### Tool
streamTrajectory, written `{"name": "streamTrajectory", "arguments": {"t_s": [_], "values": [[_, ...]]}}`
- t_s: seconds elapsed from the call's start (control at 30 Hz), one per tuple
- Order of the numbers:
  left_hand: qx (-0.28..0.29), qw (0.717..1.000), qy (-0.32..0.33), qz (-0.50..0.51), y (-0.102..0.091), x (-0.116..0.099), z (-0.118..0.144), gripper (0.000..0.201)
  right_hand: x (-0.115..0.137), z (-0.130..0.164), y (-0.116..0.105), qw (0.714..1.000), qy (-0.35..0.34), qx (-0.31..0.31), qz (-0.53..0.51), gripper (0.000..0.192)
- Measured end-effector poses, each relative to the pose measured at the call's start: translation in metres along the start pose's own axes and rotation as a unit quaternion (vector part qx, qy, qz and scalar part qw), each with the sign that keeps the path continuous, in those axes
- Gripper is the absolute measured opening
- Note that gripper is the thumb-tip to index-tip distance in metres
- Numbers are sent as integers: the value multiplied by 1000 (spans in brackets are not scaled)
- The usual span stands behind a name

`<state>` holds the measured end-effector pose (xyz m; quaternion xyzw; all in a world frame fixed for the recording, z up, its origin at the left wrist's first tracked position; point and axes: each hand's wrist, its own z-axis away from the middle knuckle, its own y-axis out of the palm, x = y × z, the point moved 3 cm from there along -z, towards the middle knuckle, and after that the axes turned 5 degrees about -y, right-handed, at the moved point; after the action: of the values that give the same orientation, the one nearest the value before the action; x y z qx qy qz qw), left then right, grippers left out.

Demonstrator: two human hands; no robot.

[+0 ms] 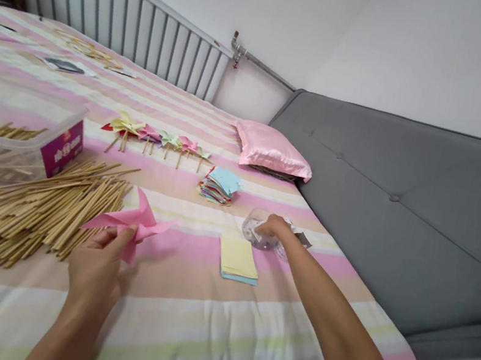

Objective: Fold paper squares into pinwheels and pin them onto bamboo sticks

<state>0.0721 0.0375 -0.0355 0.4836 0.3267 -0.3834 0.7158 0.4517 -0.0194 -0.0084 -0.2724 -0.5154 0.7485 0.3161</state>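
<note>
A pink paper pinwheel (140,219) with folded blades is pinched at its middle between the thumb and fingers of my left hand (97,269). My right hand (275,226) reaches into a small clear plastic container (252,227); its fingertips are down inside and too unclear to read. Just in front of that container lies a stack of yellow paper squares (240,257) with a blue sheet at the bottom. Thin wooden sticks (58,210) lie in a loose heap beside my left hand. Farther back, several paper pinwheels on sticks (150,133) lie in a row.
A clear plastic box (63,130) with a purple label holds more sticks at the left. Coloured cut papers (221,184) are piled mid-bed. A pink cushion (271,148) rests by the grey padded headboard (393,213). Striped bedding (177,330) lies beneath everything.
</note>
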Motion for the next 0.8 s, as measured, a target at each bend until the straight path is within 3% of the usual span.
{"name": "streamTrajectory", "arguments": {"t_s": [0.3,0.5,0.67,0.8], "values": [[4,1000,-1,-3,0,-2,2,21,-8,4,-20,987,10,-64,-148,23],[-2,1000,-16,-1,0,-3,2,23,-4,14,-19,949,-17,-63,-309,27],[-8,1000,-4,-8,-2,-4,3,22,24,41,-31,900,-116,-49,-417,26],[5,1000,12,-15,-2,-6,3,21,73,67,-24,876,-208,-24,-435,20]]}}
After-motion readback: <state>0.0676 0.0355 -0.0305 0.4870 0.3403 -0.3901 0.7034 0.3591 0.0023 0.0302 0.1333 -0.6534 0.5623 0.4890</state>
